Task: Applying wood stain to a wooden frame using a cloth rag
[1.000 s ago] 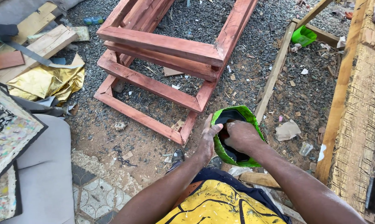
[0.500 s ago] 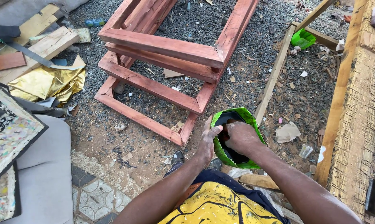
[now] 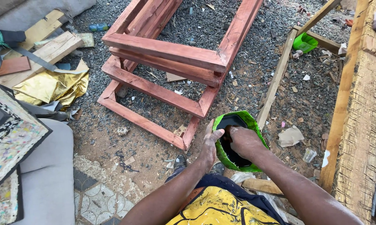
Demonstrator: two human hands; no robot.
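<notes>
A bright green plastic container (image 3: 254, 125) with a dark inside sits low in front of me. My left hand (image 3: 209, 143) grips its left rim. My right hand (image 3: 243, 141) reaches down into its dark opening, fingers bent and partly hidden; what they touch cannot be seen. Beyond the container a reddish wooden frame (image 3: 171, 52) of several rails lies on the gravel.
A long pale plank (image 3: 277, 79) runs past the container on the right. A rough wooden beam (image 3: 363, 125) lines the right edge. Gold foil (image 3: 50, 87), cut boards (image 3: 46, 50) and grey cushions (image 3: 46, 175) lie at left. Another green container (image 3: 303, 41) rests far right.
The hands stay at the green container; the right hand has shifted slightly inside it. Nothing else has moved.
</notes>
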